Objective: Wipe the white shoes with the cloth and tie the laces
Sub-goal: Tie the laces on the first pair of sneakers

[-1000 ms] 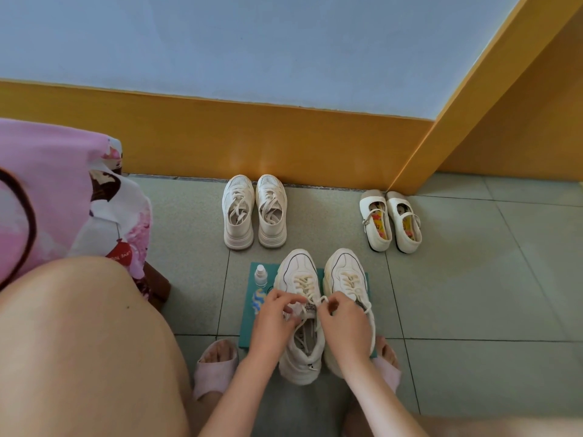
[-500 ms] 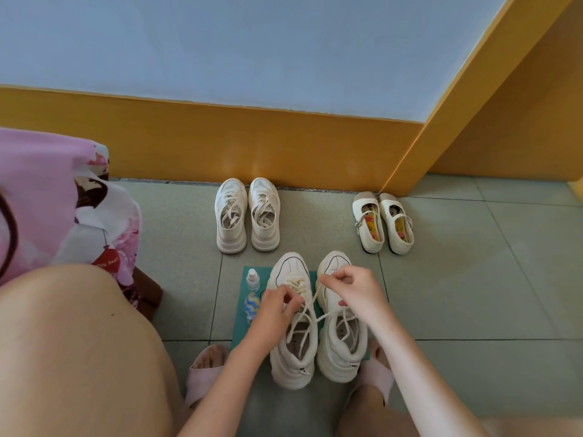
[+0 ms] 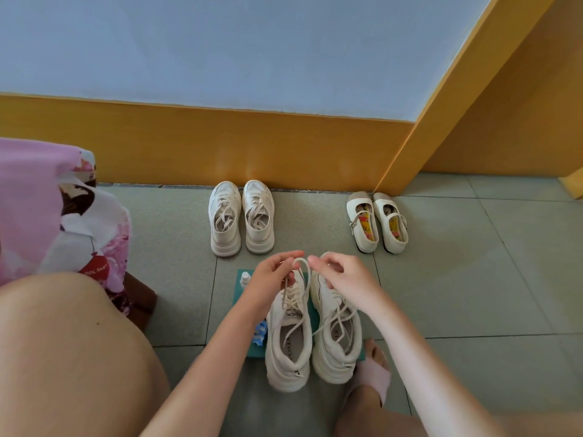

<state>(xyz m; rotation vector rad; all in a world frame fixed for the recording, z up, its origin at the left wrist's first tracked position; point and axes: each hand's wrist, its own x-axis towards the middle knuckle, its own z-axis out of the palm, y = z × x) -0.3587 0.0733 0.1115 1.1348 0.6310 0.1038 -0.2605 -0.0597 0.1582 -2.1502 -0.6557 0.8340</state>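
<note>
Two white sneakers stand side by side on a teal cloth point(image 3: 241, 298) on the floor in front of me. My left hand point(image 3: 271, 279) and my right hand point(image 3: 340, 279) hover above the toe of the left sneaker point(image 3: 288, 345). Each hand pinches part of its cream lace point(image 3: 301, 268), which arcs as a loop between my fingers. The right sneaker point(image 3: 336, 339) sits beside it with loose, untied laces. My hands hide both toes.
A small white bottle point(image 3: 245, 278) and a blue-patterned item point(image 3: 260, 334) lie on the cloth's left side. Another white sneaker pair point(image 3: 241, 217) and white strap shoes point(image 3: 377, 225) stand by the yellow baseboard. Pink fabric point(image 3: 47, 209) is at left; my slippered foot point(image 3: 373, 373) at right.
Both hands rose from the left sneaker's tongue toward its toe, pulling the lace ends up; now they meet with the lace forming a loop between them.
</note>
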